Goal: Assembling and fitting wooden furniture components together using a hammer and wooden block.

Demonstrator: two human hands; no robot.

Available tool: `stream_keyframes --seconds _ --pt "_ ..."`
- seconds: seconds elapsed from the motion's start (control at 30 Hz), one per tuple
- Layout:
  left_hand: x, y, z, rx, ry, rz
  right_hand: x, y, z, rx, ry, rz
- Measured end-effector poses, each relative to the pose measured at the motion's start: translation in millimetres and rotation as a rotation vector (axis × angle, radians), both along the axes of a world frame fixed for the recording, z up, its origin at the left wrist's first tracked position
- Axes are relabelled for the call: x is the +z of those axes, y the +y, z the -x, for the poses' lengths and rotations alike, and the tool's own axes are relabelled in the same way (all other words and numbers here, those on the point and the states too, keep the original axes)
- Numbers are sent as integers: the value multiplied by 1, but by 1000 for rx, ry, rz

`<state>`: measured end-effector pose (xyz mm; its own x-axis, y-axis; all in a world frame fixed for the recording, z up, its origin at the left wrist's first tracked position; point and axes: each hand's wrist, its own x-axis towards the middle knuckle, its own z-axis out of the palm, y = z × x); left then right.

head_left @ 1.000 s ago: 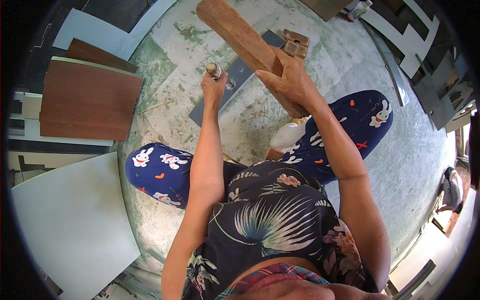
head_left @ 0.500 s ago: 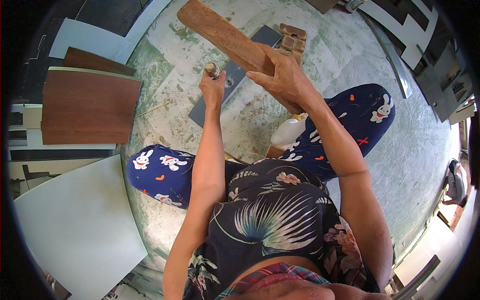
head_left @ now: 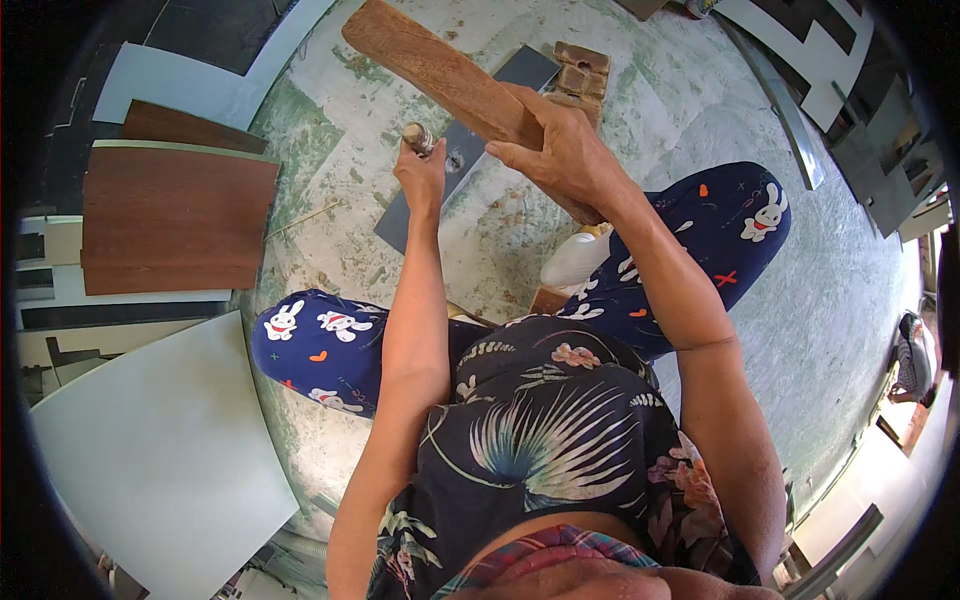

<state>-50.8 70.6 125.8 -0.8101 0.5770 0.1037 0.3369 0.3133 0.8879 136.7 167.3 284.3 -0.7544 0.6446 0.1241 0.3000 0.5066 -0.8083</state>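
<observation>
My right hand (head_left: 570, 150) is wrapped round a thick brown wooden mallet (head_left: 440, 75), a heavy bar-like piece held at its near end and slanting up to the far left. Closed round an upright chisel (head_left: 418, 138), my left hand (head_left: 420, 175) shows only the tool's round wooden butt and metal ring; its blade is hidden. Beneath both hands lies a long dark grey board (head_left: 480, 135) with a rough, chipped hole beside the left hand. The mallet is raised above the board, apart from the chisel's butt.
Reddish bricks (head_left: 582, 75) sit by the board's far end. A white shoe-like item (head_left: 575, 260) is near my right leg. Brown panels (head_left: 180, 218) and a large pale panel (head_left: 160, 450) line the left side. A metal strip (head_left: 795, 140) and cut sheets lie at right.
The mallet and my right hand have shifted slightly left. My left hand and the chisel have barely moved.
</observation>
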Motion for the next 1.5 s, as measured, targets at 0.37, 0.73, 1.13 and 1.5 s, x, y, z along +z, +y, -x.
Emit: stream_keyframes --seconds 0.37,0.73,1.13,1.5 --pt "-10 0 8 14 -63 -35 5 -3 3 18 -79 87" --pt "-16 1 8 72 -32 11 4 -1 2 16 -54 71" --pt "-13 3 6 104 -33 2 3 1 2 11 -47 72" --pt "-11 1 2 107 -44 0 6 -1 3 13 -64 77"
